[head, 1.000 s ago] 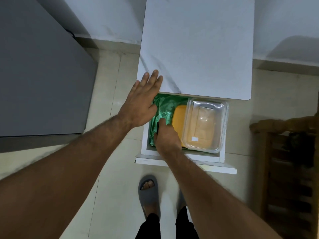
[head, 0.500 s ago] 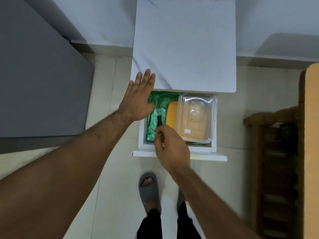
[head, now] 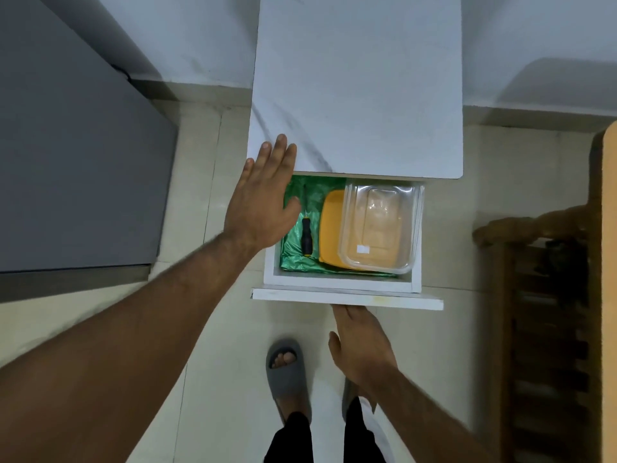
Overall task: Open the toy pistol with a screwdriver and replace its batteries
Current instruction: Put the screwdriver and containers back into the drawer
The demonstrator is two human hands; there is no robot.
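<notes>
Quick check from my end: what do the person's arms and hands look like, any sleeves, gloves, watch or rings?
Both forearms are bare with visible hair; no sleeves reach into view. The left hand and right hand have no gloves, and no watch, bands or rings are visible.
</notes>
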